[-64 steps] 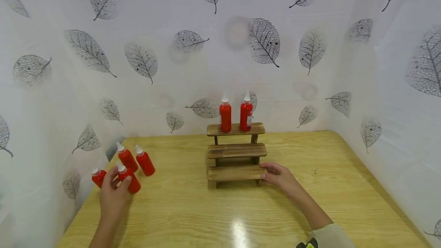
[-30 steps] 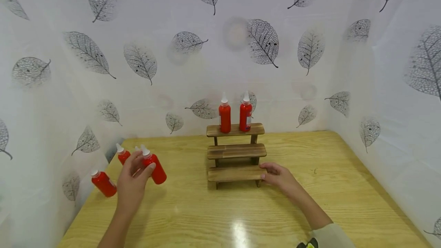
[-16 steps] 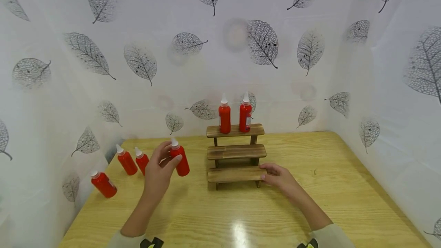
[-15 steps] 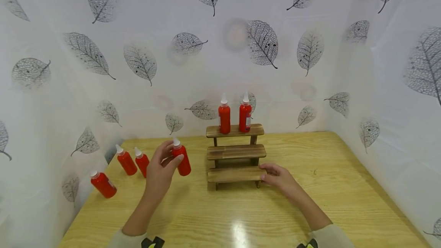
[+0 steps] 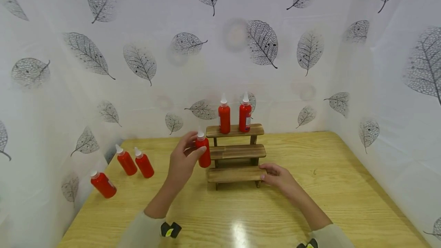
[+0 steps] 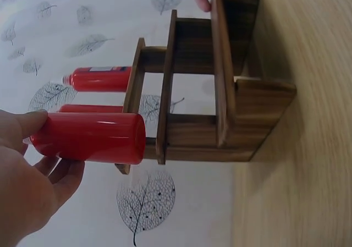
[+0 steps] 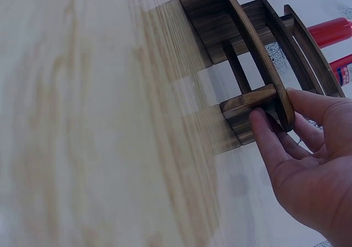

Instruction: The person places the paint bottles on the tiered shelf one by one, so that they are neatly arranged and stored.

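My right hand (image 5: pixel 280 180) pinches rack (image 5: pixel 237 174) at four o'clock; left hand (image 5: pixel 182 160) grips bottle (image 5: pixel 204 157) at nine. Swung low, bottle might jolt rack.

This looks like a screened-off tabletop booth, much like a small staged set: smooth white sheeting (image 5: pixel 213 75), printed with grey and black skeleton leaves (image 5: pixel 264 43), closes off the back and both sides of a pale yellow wood-grain table (image 5: pixel 282 217). What room lies beyond cannot be told.
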Tool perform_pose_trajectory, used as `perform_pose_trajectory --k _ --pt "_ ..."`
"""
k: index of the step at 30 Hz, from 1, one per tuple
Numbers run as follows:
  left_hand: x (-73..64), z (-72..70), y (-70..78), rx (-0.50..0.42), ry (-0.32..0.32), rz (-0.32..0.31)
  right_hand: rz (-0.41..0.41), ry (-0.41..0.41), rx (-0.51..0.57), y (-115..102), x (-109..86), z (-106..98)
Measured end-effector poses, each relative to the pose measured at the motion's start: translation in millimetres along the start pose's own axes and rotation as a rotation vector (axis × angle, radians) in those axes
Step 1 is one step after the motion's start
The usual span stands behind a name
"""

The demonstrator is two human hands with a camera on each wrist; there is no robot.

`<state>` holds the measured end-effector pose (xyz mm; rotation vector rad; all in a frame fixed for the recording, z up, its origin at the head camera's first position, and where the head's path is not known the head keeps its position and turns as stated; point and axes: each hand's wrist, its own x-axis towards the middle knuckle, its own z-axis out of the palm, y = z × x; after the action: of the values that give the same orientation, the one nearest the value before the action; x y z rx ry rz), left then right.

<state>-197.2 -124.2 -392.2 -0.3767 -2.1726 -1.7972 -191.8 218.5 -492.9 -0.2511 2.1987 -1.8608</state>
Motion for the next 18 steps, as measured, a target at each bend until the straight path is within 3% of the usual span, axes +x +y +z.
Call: perform_pose_trajectory --k 4,9,18 --pt "7.9 11.3 -0.5 -0.012 -0.010 0.034 0.003 0.002 0.000 -1 -0.5 1" --pt "17.4 25.7 2.7 -0.030 -0.024 0.023 0.012 0.013 -0.011 -1 -0.6 1" --pt "32.0 52.8 11.1 -0.031 -0.080 0.065 -0.034 -0.006 0.012 -4 -1.2 1"
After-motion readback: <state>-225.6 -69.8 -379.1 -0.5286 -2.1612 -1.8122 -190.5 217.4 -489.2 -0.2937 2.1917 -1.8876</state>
